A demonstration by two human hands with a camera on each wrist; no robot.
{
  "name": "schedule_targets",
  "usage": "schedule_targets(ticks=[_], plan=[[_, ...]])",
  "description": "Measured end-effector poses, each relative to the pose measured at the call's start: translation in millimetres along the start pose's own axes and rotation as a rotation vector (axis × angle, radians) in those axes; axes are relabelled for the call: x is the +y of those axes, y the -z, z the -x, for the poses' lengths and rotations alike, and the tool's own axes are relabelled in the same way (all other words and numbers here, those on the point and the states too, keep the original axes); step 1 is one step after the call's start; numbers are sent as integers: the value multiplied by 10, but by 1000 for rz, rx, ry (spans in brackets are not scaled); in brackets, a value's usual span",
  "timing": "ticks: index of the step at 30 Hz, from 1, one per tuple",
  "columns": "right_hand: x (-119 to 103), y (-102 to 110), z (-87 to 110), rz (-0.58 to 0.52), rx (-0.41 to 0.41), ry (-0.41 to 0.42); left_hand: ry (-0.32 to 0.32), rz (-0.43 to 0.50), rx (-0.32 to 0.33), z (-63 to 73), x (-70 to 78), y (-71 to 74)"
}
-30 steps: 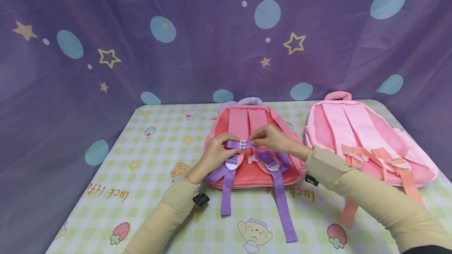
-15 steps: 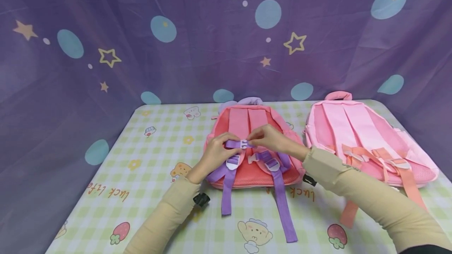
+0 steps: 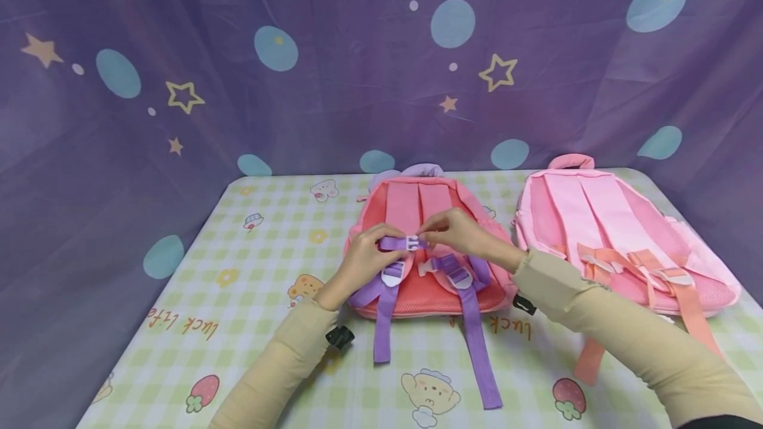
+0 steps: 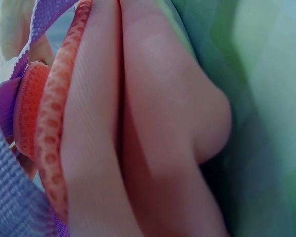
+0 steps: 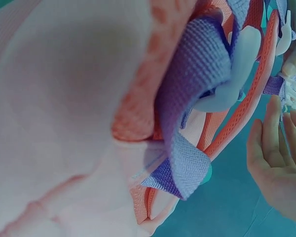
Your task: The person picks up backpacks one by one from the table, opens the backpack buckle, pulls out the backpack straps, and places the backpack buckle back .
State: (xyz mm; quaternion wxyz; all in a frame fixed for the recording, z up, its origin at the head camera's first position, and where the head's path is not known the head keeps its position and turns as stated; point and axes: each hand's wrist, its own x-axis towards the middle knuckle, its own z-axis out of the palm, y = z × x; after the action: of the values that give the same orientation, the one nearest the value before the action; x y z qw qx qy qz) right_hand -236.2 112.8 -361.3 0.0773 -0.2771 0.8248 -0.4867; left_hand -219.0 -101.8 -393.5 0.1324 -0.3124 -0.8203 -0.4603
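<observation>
A coral pink backpack (image 3: 373,214) lies with its strap side up. My left hand (image 3: 366,251) pinches a purple strap (image 3: 392,243) left of a white buckle (image 3: 412,243). From the right, my right hand (image 3: 459,234) holds the strap's other side with its fingertips close to the buckle. In the right wrist view, the buckle (image 5: 290,94) sits between both hands, and the right hand's fingers look fairly straight. White strap adjusters (image 3: 393,275) sit below, beside a loose pink clip (image 3: 426,268). The left wrist view shows mostly the backpack's side close up.
A light pink backpack (image 3: 590,200) with orange straps lies at the right. Two purple strap ends (image 3: 480,356) hang onto the checked tablecloth (image 3: 262,323). Behind the table hangs a purple curtain (image 3: 334,104) with stars.
The buckle has shifted very slightly right, and the right fingertips have moved a little at its right end. The backpacks and left hand stay nearly still.
</observation>
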Motion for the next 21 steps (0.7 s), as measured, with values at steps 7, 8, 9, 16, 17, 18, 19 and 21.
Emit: schedule_targets(ticks=[7,8,9,16,17,18,19,21], plan=[[10,-15,-5,22,4,-31,3,-1,0,12,-1,-1],[12,-21,-10,28,2,-38,1,-3,1,14,3,0],[14,-26,-14,35,-1,-42,0,-5,0,15,6,1],[0,-59,-22,33,-5,-53,-13,-9,-6,18,7,-1],[-3,-62,-22,32,-6,-55,-12,-7,-8,19,8,0],[-6,-65,-22,34,-6,-58,-10,-5,-11,20,10,1],[-8,-68,-22,30,-6,-64,-8,-3,-13,21,13,2],[-12,-72,-21,27,-6,-67,-1,-1,-16,21,21,5]])
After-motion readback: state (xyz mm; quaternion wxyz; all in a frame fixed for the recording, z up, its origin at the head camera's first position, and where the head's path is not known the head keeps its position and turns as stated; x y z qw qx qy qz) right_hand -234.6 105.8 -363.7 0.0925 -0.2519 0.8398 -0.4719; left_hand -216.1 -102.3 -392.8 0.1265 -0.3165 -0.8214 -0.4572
